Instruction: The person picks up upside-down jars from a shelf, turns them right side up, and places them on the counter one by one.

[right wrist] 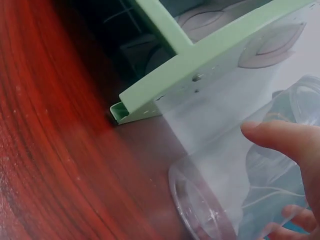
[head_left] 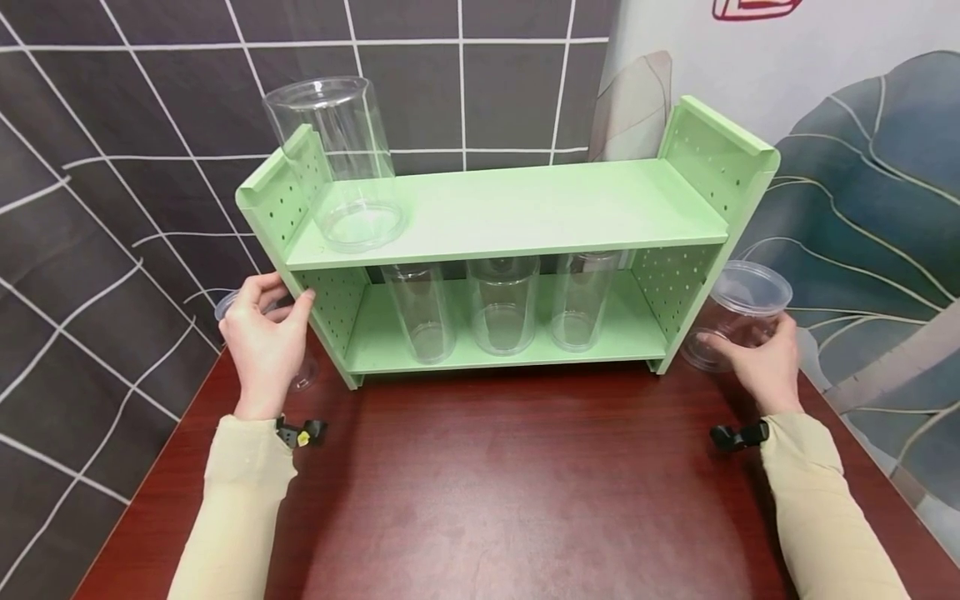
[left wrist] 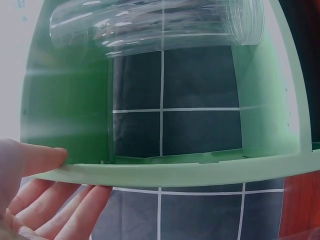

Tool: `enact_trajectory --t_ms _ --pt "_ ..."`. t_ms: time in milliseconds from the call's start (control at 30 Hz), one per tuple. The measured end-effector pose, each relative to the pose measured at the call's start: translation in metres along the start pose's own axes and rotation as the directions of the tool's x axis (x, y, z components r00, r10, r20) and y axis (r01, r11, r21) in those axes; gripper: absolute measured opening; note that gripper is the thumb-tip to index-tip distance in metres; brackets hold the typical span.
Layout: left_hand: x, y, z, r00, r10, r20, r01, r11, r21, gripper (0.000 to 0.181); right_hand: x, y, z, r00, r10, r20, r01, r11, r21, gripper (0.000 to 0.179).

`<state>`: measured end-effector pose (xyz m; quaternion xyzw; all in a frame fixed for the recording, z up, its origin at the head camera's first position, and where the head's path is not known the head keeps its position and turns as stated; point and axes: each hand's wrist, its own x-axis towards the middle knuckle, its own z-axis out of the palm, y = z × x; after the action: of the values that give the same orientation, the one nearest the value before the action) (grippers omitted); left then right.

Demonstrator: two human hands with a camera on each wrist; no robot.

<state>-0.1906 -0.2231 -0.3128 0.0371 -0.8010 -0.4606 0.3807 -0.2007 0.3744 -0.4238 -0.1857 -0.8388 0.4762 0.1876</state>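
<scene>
A light green two-tier shelf (head_left: 525, 208) with perforated side panels stands on the table. My left hand (head_left: 262, 354) grips the front edge of its left panel (left wrist: 200, 172), thumb on the inner side and fingers outside. Beyond that hand, a clear jar (head_left: 304, 375) stands outside the shelf, mostly hidden. On the opposite side, my right hand (head_left: 767, 367) holds a clear plastic jar (head_left: 750, 290) beside the right panel, thumb across its front and fingers round the far side. The jar's base (right wrist: 182, 200) is low at the tabletop.
A large clear cylinder (head_left: 352, 158) stands on the upper tier at the left. Three clear jars, including a wider middle one (head_left: 502, 312), stand on the lower tier. A dark tiled wall (head_left: 420, 92) rises behind; the reddish-brown table (head_left: 525, 475) spreads out in front.
</scene>
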Motion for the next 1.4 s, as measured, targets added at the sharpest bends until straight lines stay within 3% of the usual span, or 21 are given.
enact_trajectory --t_ms 300,400,567,833,967,1167,1400 --pt "0.000 -0.001 0.000 1.000 0.003 -0.004 -0.003 1.000 0.001 0.033 -0.002 -0.006 -0.006 1.000 -0.025 -0.003 0.025 0.998 0.061 0.111" --pt "0.000 0.000 0.000 1.000 0.001 -0.007 -0.001 1.000 -0.002 0.033 -0.005 -0.015 -0.014 1.000 -0.024 -0.019 0.026 0.996 0.089 0.112" --pt "-0.001 0.001 0.000 1.000 0.001 -0.006 -0.001 1.000 -0.005 0.032 -0.013 -0.036 -0.030 0.997 -0.029 -0.078 0.033 0.998 0.051 0.110" --pt "-0.001 0.000 0.000 1.000 -0.005 0.002 0.005 1.000 -0.001 0.033 -0.034 -0.085 -0.050 0.972 -0.181 -0.147 0.201 0.970 0.134 0.103" --pt "0.000 -0.001 0.000 1.000 0.001 -0.001 -0.001 1.000 -0.005 0.033 -0.049 -0.116 -0.052 0.941 -0.284 -0.181 0.317 0.929 0.189 0.097" --pt "0.001 -0.001 -0.001 1.000 0.007 0.003 -0.007 1.000 -0.016 0.033 -0.076 -0.155 -0.048 0.879 -0.414 -0.236 0.466 0.850 0.247 0.093" --pt "0.001 -0.001 -0.001 1.000 0.008 0.005 -0.008 1.000 -0.022 0.033 -0.103 -0.189 -0.033 0.814 -0.555 -0.171 0.569 0.704 0.425 0.091"
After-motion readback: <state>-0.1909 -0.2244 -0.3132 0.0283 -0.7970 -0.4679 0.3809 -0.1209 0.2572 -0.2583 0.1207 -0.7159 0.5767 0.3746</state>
